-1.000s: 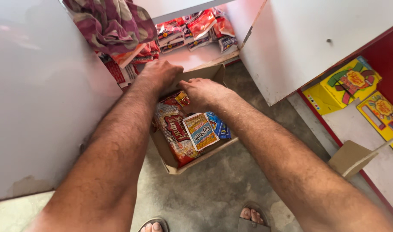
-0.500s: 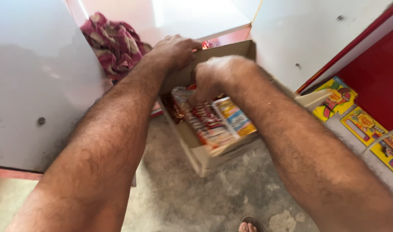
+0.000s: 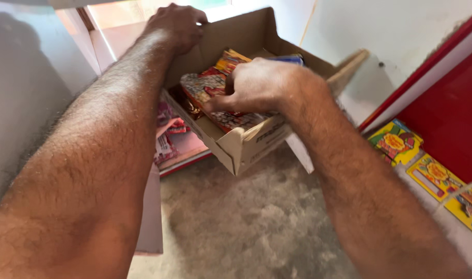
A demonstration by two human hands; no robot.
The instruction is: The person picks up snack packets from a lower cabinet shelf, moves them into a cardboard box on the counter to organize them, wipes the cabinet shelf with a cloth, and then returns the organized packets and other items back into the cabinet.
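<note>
Head view: left hand (image 3: 178, 25) is clamped on the far-left flap edge of the cardboard box (image 3: 249, 147), fingers curled over the top of the wall. Right hand (image 3: 252, 85) grips the near side of the box, thumb pointing left across the packets and fingers closed over the rim toward the right wall. Both hands are closed on the box and it is held up off the floor, tilted, near corner lowest, open top facing the camera. Inside: colourful snack packets (image 3: 207, 88) lying flat, mostly red and orange print, packed close; a blue-edged packet (image 3: 287, 59) shows behind the right hand. A loose box flap (image 3: 349, 64) sticks out to the right, toward the white panel (image 3: 401, 36). Below and left of the box, more red and pink packets (image 3: 166, 142) sit on a low white shelf (image 3: 182, 150) with a red edge. Grey concrete floor (image 3: 246, 227) is under the box. Right side: red cabinet face (image 3: 453, 113) with white trim, yellow printed cartons (image 3: 396, 142) lying along its base. Grey-white wall panel (image 3: 24, 93) on the left, behind the left forearm.
</note>
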